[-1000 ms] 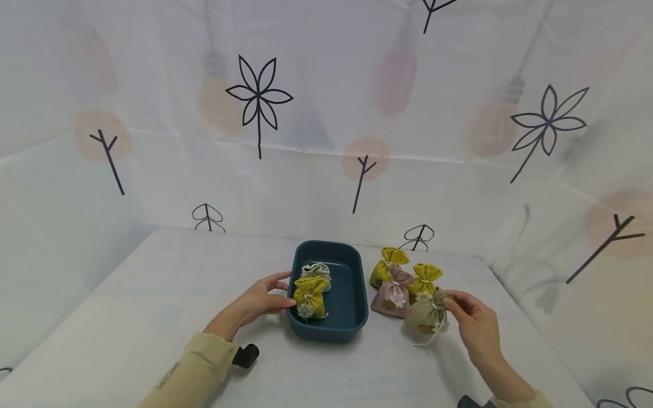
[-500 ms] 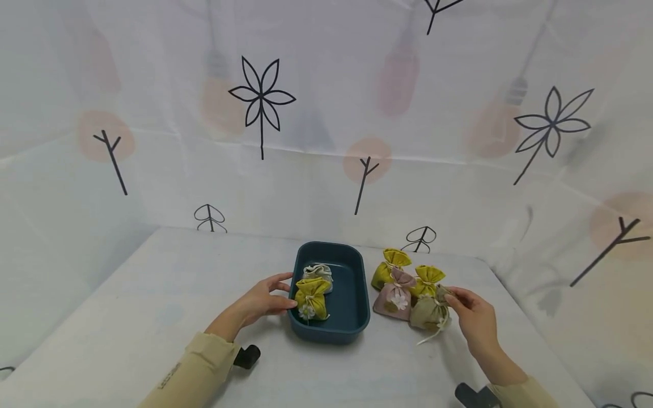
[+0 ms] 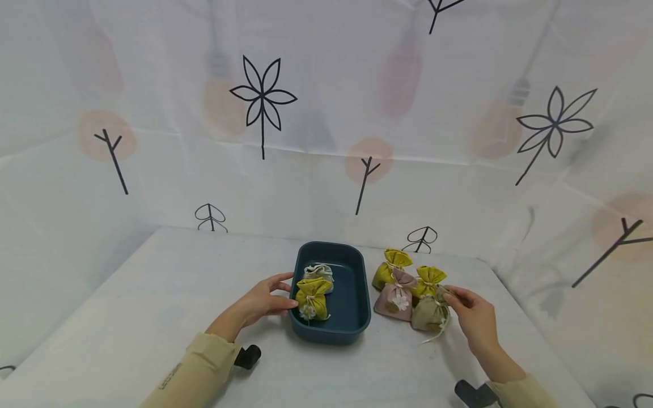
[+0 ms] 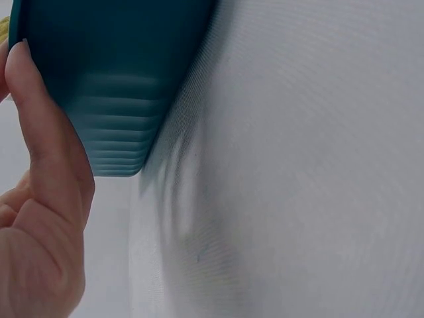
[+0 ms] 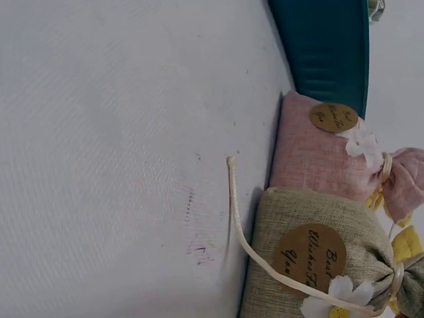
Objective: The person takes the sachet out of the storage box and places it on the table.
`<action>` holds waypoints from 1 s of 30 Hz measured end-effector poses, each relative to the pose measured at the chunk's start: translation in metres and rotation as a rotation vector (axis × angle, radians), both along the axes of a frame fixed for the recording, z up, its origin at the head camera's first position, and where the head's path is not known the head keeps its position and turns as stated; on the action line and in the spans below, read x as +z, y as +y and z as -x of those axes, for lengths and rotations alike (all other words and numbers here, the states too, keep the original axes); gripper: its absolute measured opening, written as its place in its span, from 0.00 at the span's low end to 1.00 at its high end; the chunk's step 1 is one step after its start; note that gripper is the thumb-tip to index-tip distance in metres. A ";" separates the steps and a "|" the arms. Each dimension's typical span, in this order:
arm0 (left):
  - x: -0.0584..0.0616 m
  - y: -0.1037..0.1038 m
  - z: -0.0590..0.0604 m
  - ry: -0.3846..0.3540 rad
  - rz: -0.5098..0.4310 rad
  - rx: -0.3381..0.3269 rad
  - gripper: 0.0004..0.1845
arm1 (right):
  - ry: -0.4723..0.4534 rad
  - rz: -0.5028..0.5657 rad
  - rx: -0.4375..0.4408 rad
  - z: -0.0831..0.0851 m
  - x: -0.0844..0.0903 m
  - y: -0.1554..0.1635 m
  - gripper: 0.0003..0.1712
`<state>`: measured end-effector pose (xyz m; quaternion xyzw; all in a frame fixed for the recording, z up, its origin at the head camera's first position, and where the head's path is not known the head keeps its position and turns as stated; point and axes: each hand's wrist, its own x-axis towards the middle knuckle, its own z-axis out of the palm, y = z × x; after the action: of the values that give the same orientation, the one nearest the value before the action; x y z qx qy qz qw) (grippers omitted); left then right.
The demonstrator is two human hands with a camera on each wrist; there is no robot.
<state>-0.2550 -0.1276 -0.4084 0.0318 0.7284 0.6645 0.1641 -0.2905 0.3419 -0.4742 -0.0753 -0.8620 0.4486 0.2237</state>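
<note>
White cloth covers the table (image 3: 127,317); behind it hang pale curtains (image 3: 326,113) printed with black flowers, twigs and faded light bulbs.

Right hand (image 3: 471,320), near edge: fingers curled at the gathered neck of the grey-green pouch (image 3: 430,313), pinching it. Pouch rests on the cloth, burlap-like weave, cream drawstring trailing toward the near edge, round brown tag and small white flower on its front. It lies touching the pink pouch (image 3: 395,296).

Left hand (image 3: 262,297): fingers fairly straight, thumb and fingertips resting against the left wall of the teal tray (image 3: 357,294). Holds nothing.

In the tray: a yellow pouch (image 3: 312,297) near, a grey-white pouch (image 3: 318,273) behind it.

Further back, right of the tray: two more yellow pouches (image 3: 390,266), bunched with the pink one.
</note>
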 end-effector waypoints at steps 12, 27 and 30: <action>-0.001 0.000 0.001 -0.005 0.002 0.010 0.42 | 0.049 0.080 0.056 -0.006 0.031 -0.007 0.26; -0.003 0.000 0.002 -0.001 0.005 0.015 0.42 | 0.072 0.069 0.032 -0.055 0.108 -0.067 0.19; -0.003 0.000 0.002 0.000 0.003 0.016 0.42 | 0.124 0.105 0.074 -0.043 0.097 -0.061 0.19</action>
<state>-0.2575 -0.1276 -0.4110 0.0257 0.7297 0.6645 0.1588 -0.2473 0.2813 -0.3770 -0.0270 -0.8240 0.5049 0.2557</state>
